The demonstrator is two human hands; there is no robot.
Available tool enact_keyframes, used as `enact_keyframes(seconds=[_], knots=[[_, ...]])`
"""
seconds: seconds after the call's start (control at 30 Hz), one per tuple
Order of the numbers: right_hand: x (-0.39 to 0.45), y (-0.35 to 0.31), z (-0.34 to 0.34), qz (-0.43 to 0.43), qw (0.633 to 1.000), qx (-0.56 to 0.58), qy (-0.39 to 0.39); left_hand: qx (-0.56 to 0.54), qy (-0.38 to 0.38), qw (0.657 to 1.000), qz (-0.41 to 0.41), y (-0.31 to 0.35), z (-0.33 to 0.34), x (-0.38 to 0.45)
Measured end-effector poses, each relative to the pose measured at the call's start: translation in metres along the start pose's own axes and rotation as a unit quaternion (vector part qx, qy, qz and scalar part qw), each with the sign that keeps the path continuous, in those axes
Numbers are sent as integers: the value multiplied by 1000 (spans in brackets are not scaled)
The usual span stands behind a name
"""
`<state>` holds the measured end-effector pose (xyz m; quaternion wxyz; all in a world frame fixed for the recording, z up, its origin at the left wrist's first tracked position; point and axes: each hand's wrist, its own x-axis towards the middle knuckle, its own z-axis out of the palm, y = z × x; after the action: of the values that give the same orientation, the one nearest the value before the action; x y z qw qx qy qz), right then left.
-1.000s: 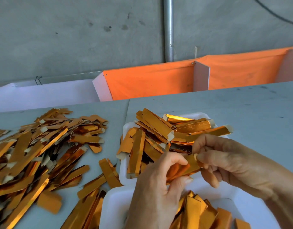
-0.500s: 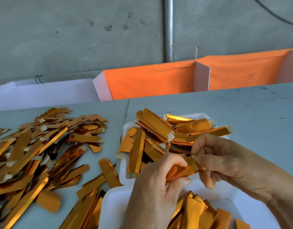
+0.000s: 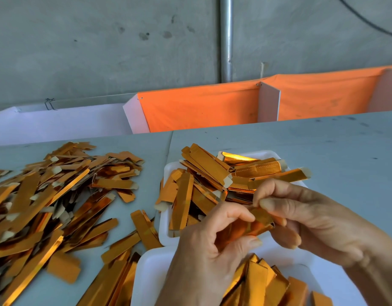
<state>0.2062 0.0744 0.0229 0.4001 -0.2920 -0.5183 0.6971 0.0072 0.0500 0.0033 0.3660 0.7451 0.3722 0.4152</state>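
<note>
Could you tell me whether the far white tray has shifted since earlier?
No; the far white tray still sits just right of the table seam.

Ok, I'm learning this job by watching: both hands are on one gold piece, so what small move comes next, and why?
Probably the right hand should press the end of the gold piece closed while the left hand steadies it. Both hands pinch it above the near white tray, and it looks part-formed, unlike the flat loose strips on the table.

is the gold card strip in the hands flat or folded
Folded: the gold card strip, pinched by the left hand and right hand, shows creased faces at angles, not one flat face.
</note>
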Motion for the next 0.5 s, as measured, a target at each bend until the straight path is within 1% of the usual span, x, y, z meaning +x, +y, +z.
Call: enact_keyframes(seconds=[0.1,0.23,0.5], knots=[[1,2,1,-1,1000,-18,6,-23,-2,1000,-5,0,1,1],[2,5,1,-9,1000,15,1,-74,-2,997,-1,1,1,4],[3,3,2,-8,1000,6,-3,-93,-1,996,6,0,1,4]])
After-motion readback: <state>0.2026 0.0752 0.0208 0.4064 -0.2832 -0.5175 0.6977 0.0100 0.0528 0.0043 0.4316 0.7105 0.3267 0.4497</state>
